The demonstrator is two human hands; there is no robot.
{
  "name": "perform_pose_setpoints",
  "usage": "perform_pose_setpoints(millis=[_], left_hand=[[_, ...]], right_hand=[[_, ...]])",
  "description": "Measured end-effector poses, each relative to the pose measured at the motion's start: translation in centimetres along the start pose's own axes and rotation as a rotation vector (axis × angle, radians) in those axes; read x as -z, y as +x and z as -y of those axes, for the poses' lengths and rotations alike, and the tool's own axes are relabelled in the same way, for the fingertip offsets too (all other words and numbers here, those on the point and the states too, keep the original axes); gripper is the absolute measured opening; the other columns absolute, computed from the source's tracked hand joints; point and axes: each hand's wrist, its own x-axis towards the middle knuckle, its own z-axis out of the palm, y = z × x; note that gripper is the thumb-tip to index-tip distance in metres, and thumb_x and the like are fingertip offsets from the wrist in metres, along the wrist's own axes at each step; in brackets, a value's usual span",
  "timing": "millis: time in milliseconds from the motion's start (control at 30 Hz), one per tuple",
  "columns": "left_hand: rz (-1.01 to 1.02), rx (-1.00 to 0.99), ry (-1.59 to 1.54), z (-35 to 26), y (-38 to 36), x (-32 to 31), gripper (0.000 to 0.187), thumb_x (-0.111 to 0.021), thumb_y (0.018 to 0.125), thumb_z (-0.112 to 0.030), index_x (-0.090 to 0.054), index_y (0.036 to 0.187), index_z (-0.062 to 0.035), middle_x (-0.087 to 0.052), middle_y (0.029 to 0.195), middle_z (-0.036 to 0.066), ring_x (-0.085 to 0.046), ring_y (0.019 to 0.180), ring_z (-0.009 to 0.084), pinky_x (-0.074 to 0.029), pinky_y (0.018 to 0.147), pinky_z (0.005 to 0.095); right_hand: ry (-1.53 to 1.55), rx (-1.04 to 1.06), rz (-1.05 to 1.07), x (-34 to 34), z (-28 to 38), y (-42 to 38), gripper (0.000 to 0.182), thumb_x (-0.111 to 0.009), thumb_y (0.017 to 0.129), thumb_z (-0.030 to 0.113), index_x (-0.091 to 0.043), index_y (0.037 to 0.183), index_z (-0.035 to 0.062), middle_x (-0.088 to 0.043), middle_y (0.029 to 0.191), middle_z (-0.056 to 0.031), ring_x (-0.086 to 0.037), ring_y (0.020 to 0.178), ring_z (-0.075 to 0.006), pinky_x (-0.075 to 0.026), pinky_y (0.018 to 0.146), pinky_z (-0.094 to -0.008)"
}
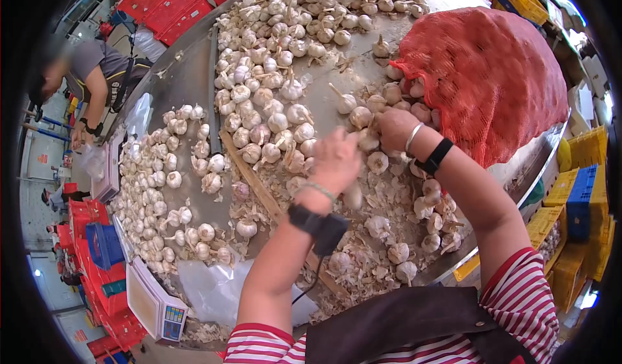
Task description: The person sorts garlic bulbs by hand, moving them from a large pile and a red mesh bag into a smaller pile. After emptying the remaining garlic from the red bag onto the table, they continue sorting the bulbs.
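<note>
Heaps of garlic bulbs [278, 123] cover a metal table, with loose skins scattered around them. My left hand [337, 161] is over the bulbs near the middle, smeared by motion; a blurred bulb shows just below it. To its right, my right hand [396, 129] has its fingers curled down at a bulb in front of the red mesh sack [486, 79]; its fingertips are partly hidden. The sack lies on its side with bulbs at its mouth. A wooden strip [249, 175] runs beside my left forearm.
A weighing scale [155, 302] stands at the lower left beside a plastic bag [214, 289]. Another person [97, 72] is at the left edge near a second scale [107, 170]. Red crates [162, 8] and yellow crates [557, 215] stand around the table.
</note>
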Motion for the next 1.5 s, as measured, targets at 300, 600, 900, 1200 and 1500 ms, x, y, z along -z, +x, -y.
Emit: perform_pose_setpoints(millis=[300,600,900,1200,1500], left_hand=[[0.096,0.091,-0.220,-0.8,1.5,-5.4,0.054,-0.062,0.077,-0.011,-0.044,0.127,0.0002,-0.053,0.118,0.023,-0.053,0.111,0.0398,-0.044,0.096,0.0453],[0.050,0.490,-1.623,-2.8,-8.5,-1.1,0.054,-0.056,0.091,-0.023,-0.035,0.138,-0.0088,-0.055,0.097,0.005,-0.056,0.085,0.0145,-0.052,0.066,0.0317],[0.444,0.576,-2.440,-10.4,-20.3,0.3,0.047,-0.051,0.089,-0.052,-0.053,0.114,-0.0122,-0.064,0.078,0.005,-0.063,0.062,0.0131,-0.052,0.047,0.0258],[0.028,0.258,-2.342,-5.1,-25.6,-0.2,0.066,-0.049,0.088,-0.066,-0.052,0.121,-0.0096,-0.064,0.087,0.008,-0.065,0.073,0.0148,-0.055,0.059,0.0281],[-1.196,0.620,-1.607,14.2,-23.0,17.7,0.054,-0.055,0.091,-0.048,-0.051,0.122,-0.0038,-0.058,0.110,0.013,-0.061,0.097,0.0173,-0.051,0.087,0.0343]], right_hand=[[0.221,-0.098,-0.016,-3.5,0.8,-4.2,0.030,-0.063,0.072,0.014,-0.060,0.102,0.0076,-0.065,0.097,-0.0172,-0.064,0.092,-0.0358,-0.053,0.075,-0.0456],[1.357,0.080,-0.300,-2.1,1.6,-12.5,0.045,-0.071,0.070,0.003,-0.059,0.113,-0.0002,-0.063,0.094,-0.0038,-0.060,0.086,-0.0173,-0.049,0.079,-0.0304],[0.909,0.370,0.145,-1.2,11.8,-17.6,0.058,-0.076,0.074,0.007,-0.053,0.127,0.0000,-0.065,0.106,-0.0100,-0.062,0.093,-0.0220,-0.050,0.082,-0.0352],[0.832,0.516,-0.158,-2.6,12.0,-21.2,0.050,-0.062,0.089,0.008,-0.045,0.136,0.0007,-0.051,0.135,-0.0168,-0.050,0.122,-0.0275,-0.043,0.099,-0.0379],[0.798,0.024,-0.339,-6.8,1.0,-30.1,0.043,-0.067,0.089,0.017,-0.055,0.127,0.0009,-0.062,0.116,-0.0104,-0.060,0.099,-0.0211,-0.049,0.084,-0.0328]])
